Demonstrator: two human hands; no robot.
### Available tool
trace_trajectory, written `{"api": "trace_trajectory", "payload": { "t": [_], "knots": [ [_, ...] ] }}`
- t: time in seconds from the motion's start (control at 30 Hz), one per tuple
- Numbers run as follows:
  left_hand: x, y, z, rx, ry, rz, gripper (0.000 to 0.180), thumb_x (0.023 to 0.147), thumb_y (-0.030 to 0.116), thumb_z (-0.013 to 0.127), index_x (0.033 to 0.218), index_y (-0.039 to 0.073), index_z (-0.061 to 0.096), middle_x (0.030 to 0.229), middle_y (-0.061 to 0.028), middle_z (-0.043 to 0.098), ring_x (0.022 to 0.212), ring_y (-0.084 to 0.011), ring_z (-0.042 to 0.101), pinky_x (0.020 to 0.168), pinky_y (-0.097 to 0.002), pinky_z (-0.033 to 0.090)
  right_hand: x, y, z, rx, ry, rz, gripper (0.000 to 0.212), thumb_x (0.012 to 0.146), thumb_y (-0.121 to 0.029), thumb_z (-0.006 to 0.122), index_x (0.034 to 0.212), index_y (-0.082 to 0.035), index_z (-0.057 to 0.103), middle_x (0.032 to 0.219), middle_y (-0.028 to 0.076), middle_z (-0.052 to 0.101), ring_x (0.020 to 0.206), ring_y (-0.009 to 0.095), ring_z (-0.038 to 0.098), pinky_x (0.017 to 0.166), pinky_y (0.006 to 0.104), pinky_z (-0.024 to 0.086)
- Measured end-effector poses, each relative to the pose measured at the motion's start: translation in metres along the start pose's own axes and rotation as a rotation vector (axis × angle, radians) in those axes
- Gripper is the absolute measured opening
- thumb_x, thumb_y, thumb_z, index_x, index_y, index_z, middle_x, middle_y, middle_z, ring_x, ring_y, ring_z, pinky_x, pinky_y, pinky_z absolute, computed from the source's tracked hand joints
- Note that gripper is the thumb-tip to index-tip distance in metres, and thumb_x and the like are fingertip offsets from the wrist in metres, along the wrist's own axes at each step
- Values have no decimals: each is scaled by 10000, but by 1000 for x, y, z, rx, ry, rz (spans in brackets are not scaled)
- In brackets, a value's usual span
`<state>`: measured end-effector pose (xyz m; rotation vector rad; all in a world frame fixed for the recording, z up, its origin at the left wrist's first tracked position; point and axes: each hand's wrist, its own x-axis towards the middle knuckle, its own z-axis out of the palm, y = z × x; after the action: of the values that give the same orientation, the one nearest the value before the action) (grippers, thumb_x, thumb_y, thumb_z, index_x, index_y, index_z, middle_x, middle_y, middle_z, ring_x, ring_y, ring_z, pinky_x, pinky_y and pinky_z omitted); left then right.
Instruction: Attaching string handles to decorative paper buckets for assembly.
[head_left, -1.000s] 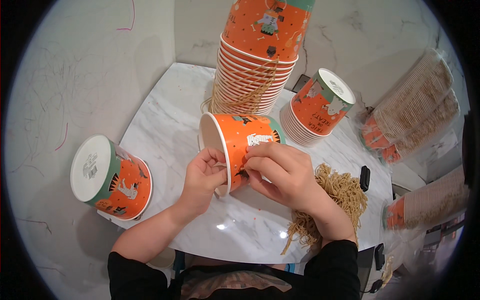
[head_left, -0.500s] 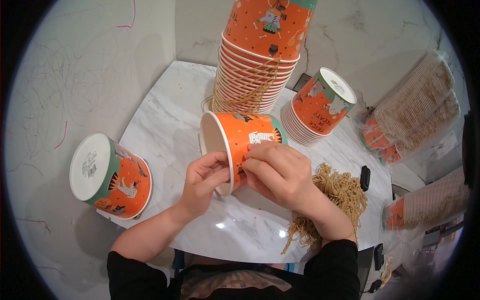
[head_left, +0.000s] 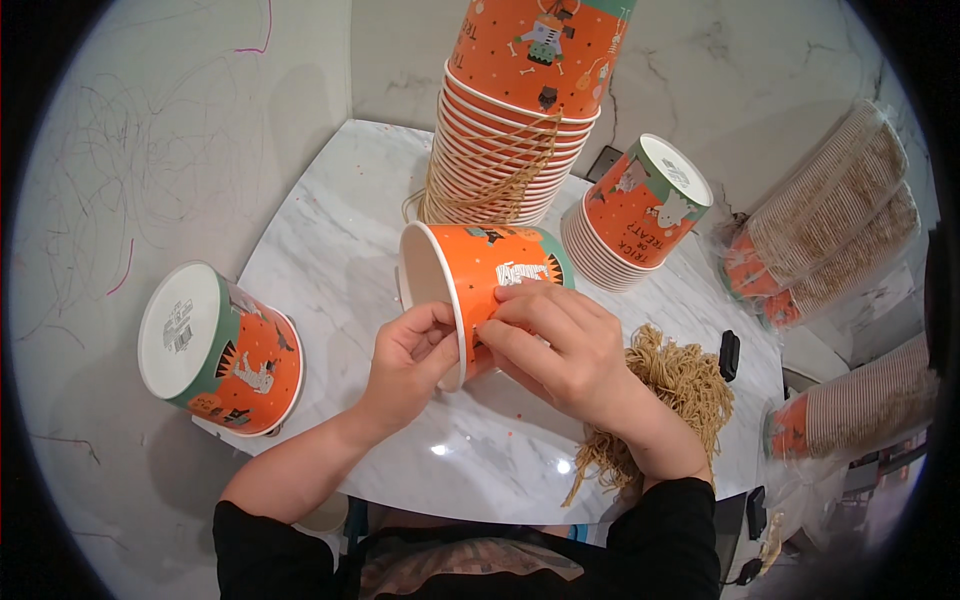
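An orange paper bucket (head_left: 505, 245) with a green base band and a white rim lies on its side before me, its mouth facing left. My left hand (head_left: 405, 360) is closed at that mouth, thumb and fingertips just inside the rim; whatever they pinch is hidden. Against the bucket's outer wall near the rim, my right hand (head_left: 560, 345) is bent into a pinch, and anything small between its fingertips cannot be made out. Beside my right forearm lies a tangled heap of tan cords (head_left: 685, 385), partly under the wrist.
A tall stack of orange buckets (head_left: 500, 150), draped with cords, rises behind. A shorter upside-down stack (head_left: 640, 215) stands right of it, a lone upturned bucket (head_left: 225, 350) at left. Bagged bucket stacks (head_left: 830, 210) sit beyond the marbled table (head_left: 330, 240); a black object (head_left: 730, 355) lies near its edge.
My right fingertips have slid slightly left along the bucket wall toward the rim. My left thumb and fingers have shifted a little at the mouth. The bucket stays almost still.
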<state>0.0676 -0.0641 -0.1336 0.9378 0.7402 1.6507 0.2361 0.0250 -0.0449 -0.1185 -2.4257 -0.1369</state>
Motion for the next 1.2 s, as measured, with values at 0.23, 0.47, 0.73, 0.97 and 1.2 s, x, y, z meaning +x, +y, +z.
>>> {"api": "trace_trajectory", "payload": {
  "t": [0.23,0.47,0.73,0.97,1.2],
  "knots": [
    [-4,6,1,190,95,182,73,1011,18,494,1051,-22,542,1053,-52,637,933,-76,603,826,-237,503,6,-1,-18,269,-194,293,176,848,-53,706,1007,-50,630,893,70,631,857,230,674,723,342,554],
    [-5,37,6,1199,427,980,109,728,86,626,826,42,606,1098,-153,546,957,-306,553,830,-393,495,2,-3,-41,1131,-240,797,116,1019,-89,597,1096,-5,622,1003,11,645,876,52,630,743,237,521],
    [1,101,86,1437,-126,657,115,864,43,640,974,52,608,939,-63,702,866,-245,694,887,-431,526,-8,-3,-82,996,-136,662,148,965,-149,704,997,-5,685,846,-30,643,715,15,504,612,201,409],
    [20,92,115,1052,-112,223,56,1006,39,543,1043,6,568,953,-84,693,878,-147,689,821,-307,553,-15,9,-78,828,33,578,198,884,-183,761,919,5,708,744,12,650,654,53,527,589,239,434],
    [42,67,71,94,-235,-215,312,961,131,676,1201,20,509,1067,-120,686,969,-168,691,849,-289,558,-16,39,-54,1210,-74,680,183,847,-202,746,787,-36,697,699,-15,661,643,54,578,574,230,445]
  ]
}}
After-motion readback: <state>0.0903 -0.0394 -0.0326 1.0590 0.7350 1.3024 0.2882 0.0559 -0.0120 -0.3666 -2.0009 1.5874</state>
